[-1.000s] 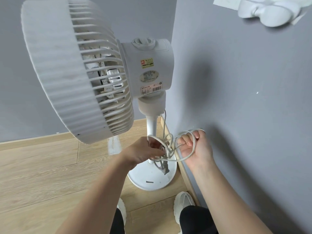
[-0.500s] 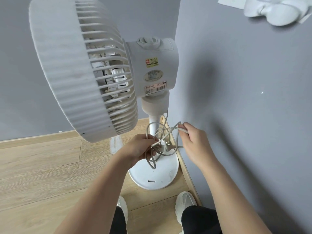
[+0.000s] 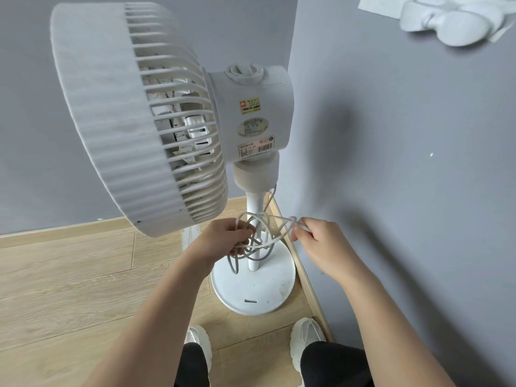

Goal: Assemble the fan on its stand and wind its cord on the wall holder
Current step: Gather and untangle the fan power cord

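The white fan (image 3: 139, 115) sits mounted on its white pole, which rises from the round stand base (image 3: 252, 286) on the floor in the room's corner. A grey-white cord (image 3: 268, 222) hangs from under the fan's neck and lies in tangled loops in front of the pole. My left hand (image 3: 223, 241) grips a bundle of those loops left of the pole. My right hand (image 3: 321, 241) pinches one strand and holds it out to the right, so the loops stretch between both hands. The white wall holder (image 3: 446, 20) is fixed high on the right wall.
Grey walls meet in the corner behind the fan, the right one close to my right arm. Below lies wooden flooring with a wooden skirting strip (image 3: 307, 275). My two white shoes (image 3: 305, 336) stand just in front of the base.
My right hand turned over, let go of the loops it gripped and now pinches a single strand further right. The cord loops have spread out between my hands. My view shifted slightly.
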